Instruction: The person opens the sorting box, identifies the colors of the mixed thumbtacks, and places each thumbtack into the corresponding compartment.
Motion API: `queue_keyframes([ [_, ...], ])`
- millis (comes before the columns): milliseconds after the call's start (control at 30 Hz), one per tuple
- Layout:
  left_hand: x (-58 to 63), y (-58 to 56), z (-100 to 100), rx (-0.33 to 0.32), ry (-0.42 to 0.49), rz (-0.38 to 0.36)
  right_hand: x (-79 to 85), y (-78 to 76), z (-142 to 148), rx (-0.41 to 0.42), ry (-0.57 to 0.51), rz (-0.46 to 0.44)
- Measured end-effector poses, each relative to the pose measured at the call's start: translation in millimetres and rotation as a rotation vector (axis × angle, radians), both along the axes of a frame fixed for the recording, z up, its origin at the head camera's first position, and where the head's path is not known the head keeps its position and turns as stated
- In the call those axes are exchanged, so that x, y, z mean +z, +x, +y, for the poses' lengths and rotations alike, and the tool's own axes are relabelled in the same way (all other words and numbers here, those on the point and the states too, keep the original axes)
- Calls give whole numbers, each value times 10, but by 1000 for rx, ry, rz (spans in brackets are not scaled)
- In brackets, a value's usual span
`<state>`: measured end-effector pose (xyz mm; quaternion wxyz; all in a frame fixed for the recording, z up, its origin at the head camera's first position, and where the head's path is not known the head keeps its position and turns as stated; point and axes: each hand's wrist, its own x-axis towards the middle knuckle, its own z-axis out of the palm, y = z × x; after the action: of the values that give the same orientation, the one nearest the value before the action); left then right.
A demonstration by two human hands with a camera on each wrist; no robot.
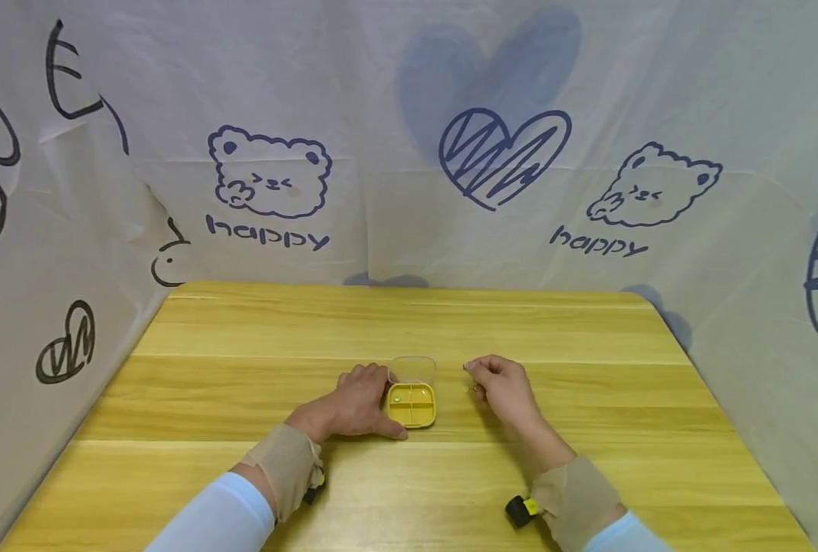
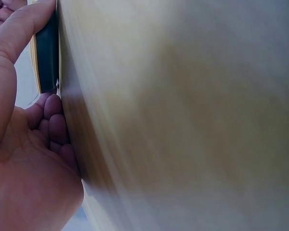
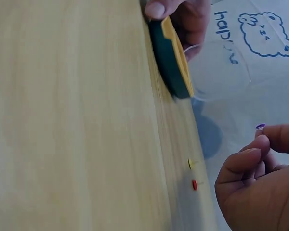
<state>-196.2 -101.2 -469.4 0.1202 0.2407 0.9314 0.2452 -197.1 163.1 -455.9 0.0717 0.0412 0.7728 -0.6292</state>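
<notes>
A small yellow box (image 1: pixel 412 425) with four compartments stands on the table, its clear lid (image 1: pixel 412 369) raised at the back. My left hand (image 1: pixel 362 402) holds it from the left, thumb at the near corner and fingers toward the lid's hinge. A small greenish thing (image 1: pixel 398 399) lies in the back left compartment, and a pale speck (image 1: pixel 423 394) shows in the back right one. To the right of the box, my right hand (image 1: pixel 508 389) pinches a purple thumbtack (image 3: pixel 260 127) between thumb and finger. Below it, a yellow thumbtack (image 3: pixel 191 164) and a red thumbtack (image 3: pixel 194 185) lie on the table.
The wooden table (image 1: pixel 409 322) reaches back to a white cloth (image 1: pixel 388 100) with drawn bears and hearts. Cloth also hangs along both sides. Each wrist wears a tan wrap, with a small black camera (image 1: pixel 519 511) visible beneath the right one.
</notes>
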Motion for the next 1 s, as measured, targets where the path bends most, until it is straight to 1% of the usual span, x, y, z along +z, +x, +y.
queue_keyframes([
  [167, -2, 0, 0, -3, 2, 1, -27, 33, -47, -21, -221, -60],
  [333, 1, 0, -2, -6, 12, -7, -37, 73, -62, 2, -543, -144],
  [467, 6, 2, -7, -10, 19, -16, -43, 85, -59, 64, -771, -196],
  [733, 22, 8, -9, -8, 19, -23, -56, 119, -23, 159, -1101, -290],
  [900, 21, 10, -7, -6, 23, -27, -79, 148, -15, 262, -1330, -288],
  [1000, 24, 12, -1, -4, 22, -28, -106, 161, -15, 300, -1437, -278],
])
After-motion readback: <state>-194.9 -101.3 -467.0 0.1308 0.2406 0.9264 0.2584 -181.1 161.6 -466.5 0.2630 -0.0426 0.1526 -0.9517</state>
